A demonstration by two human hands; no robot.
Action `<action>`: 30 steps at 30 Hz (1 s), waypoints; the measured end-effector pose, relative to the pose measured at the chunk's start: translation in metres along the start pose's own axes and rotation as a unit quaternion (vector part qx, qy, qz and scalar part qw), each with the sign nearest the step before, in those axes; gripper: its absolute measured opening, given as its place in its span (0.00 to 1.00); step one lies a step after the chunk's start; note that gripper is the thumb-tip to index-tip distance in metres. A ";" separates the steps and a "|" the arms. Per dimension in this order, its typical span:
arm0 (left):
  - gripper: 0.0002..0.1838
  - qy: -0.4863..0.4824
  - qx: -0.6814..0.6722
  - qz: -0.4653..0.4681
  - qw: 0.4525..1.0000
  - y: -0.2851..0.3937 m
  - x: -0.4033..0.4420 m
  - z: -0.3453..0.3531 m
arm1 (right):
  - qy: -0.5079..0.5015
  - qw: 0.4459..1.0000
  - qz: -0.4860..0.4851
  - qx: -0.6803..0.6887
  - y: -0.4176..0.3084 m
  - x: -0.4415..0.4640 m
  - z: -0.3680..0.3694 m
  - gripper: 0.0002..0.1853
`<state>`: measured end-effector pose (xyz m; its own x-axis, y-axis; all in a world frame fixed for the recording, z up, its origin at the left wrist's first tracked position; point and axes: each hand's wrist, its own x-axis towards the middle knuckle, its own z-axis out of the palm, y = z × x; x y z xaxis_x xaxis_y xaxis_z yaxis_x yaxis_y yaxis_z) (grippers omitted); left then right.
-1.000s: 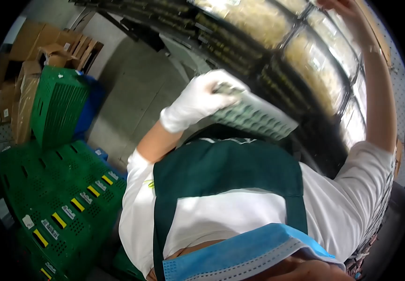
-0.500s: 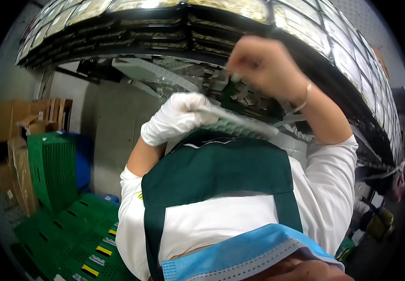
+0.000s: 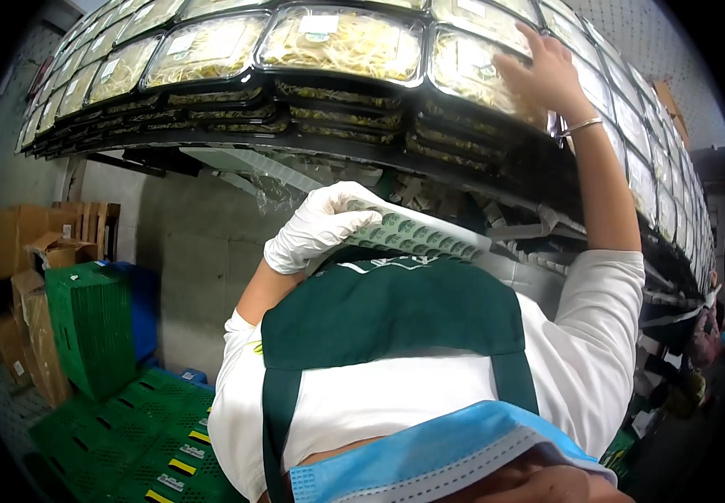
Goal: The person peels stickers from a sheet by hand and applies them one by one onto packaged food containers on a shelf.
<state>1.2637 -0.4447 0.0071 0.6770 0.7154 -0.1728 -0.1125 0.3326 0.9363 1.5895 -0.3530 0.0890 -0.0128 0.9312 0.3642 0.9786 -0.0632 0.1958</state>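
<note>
My left hand (image 3: 319, 226), in a white glove, grips the left end of a sheet of round green stickers (image 3: 421, 235) close to my apron, thumb on the printed side. My bare right hand (image 3: 553, 77), with a bracelet on the wrist, is stretched over a clear-lidded black tray of bean sprouts (image 3: 467, 69) at the upper right. Its fingers are apart; whether they touch the lid I cannot tell. To the left of that tray lies another bean sprout tray (image 3: 341, 46) with a white and green label on its lid.
Stacked trays of sprouts (image 3: 203, 52) run in a long curved row along the top and right. Green crates (image 3: 90, 331) stand at the left beside cardboard boxes (image 3: 18, 239). Scraps of paper (image 3: 421, 194) lie under the stacks' edge.
My right hand has moved up and outward from near the sticker sheet to over a tray, its fingers opening. My left hand keeps the sheet, now tilted so its stickers show more clearly.
</note>
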 end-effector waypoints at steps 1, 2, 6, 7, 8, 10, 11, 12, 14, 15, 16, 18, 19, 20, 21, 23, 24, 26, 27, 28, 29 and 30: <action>0.09 0.003 -0.036 -0.001 0.999 0.004 0.004 0.005 | -0.041 0.994 0.018 0.099 0.019 0.019 0.010 0.34; 0.09 0.005 -0.071 -0.006 0.997 0.006 0.008 0.009 | -0.116 0.955 0.092 0.259 0.024 0.038 0.012 0.29; 0.10 0.028 -0.032 0.021 0.999 0.007 0.018 0.014 | -0.111 0.932 0.072 0.336 0.024 0.096 0.052 0.18; 0.11 0.031 -0.021 0.024 0.999 0.005 0.013 0.008 | -0.109 0.965 0.055 0.230 0.000 0.089 0.040 0.16; 0.10 0.041 -0.037 0.023 0.998 0.003 0.010 0.004 | -0.082 0.981 -0.001 0.178 -0.004 0.088 0.044 0.16; 0.09 0.067 -0.090 0.021 0.993 -0.001 0.003 0.000 | -0.042 0.996 -0.045 0.058 -0.010 0.083 0.040 0.16; 0.08 0.084 -0.095 0.021 0.992 -0.002 0.000 -0.001 | -0.065 0.996 -0.015 0.055 -0.020 0.077 0.016 0.14; 0.07 0.100 -0.098 0.021 0.990 -0.001 -0.003 -0.002 | -0.087 0.995 0.016 0.052 -0.030 0.072 -0.006 0.13; 0.07 0.114 -0.082 0.049 0.989 -0.006 -0.010 -0.006 | -0.098 0.938 -0.261 -0.207 0.019 0.087 0.051 0.15; 0.08 0.117 -0.063 0.060 0.989 -0.006 -0.013 -0.009 | -0.100 0.938 -0.259 -0.206 0.024 0.079 0.050 0.15; 0.09 0.121 -0.043 0.073 0.989 -0.006 -0.016 -0.013 | -0.064 0.980 -0.181 -0.056 0.027 0.070 0.043 0.13; 0.12 0.195 -0.100 0.140 0.966 0.006 -0.020 -0.006 | 0.015 0.970 -0.012 0.244 0.027 0.050 0.020 0.10; 0.13 0.213 -0.090 0.168 0.958 0.006 -0.024 -0.009 | 0.053 0.918 0.072 0.386 0.025 0.037 0.007 0.08; 0.13 0.234 -0.081 0.194 0.949 0.005 -0.026 -0.016 | 0.032 0.925 0.024 0.379 0.013 0.010 -0.013 0.10; 0.12 0.253 -0.074 0.206 0.942 0.004 -0.030 -0.022 | 0.013 0.928 -0.024 0.372 0.001 -0.018 -0.032 0.13; 0.10 0.261 -0.088 0.239 0.931 0.007 -0.036 -0.028 | 0.003 0.912 -0.077 0.403 -0.057 -0.086 -0.065 0.15; 0.09 0.259 -0.093 0.255 0.927 0.008 -0.039 -0.030 | 0.011 0.897 -0.112 0.428 -0.077 -0.107 -0.063 0.16; 0.08 0.258 -0.101 0.254 0.927 0.011 -0.044 -0.030 | -0.076 0.847 -0.076 0.521 -0.100 -0.130 -0.054 0.20; 0.08 0.259 -0.091 0.260 0.926 0.013 -0.048 -0.030 | -0.129 0.804 0.003 0.581 -0.107 -0.134 -0.052 0.20; 0.08 0.259 -0.081 0.268 0.925 0.013 -0.051 -0.029 | -0.098 0.700 0.028 0.707 -0.113 -0.138 -0.038 0.18; 0.08 0.258 -0.080 0.268 0.925 0.011 -0.054 -0.030 | -0.089 0.684 0.027 0.723 -0.115 -0.141 -0.038 0.17; 0.08 0.241 -0.098 0.282 0.924 0.009 -0.058 -0.033 | -0.080 0.667 0.026 0.740 -0.119 -0.142 -0.039 0.15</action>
<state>1.1994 -0.4629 0.0149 0.0746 0.9834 0.1653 -0.5094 -0.1050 0.8541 1.4671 -0.4920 0.0489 -0.0643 0.9757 0.2097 0.1099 0.2157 -0.9702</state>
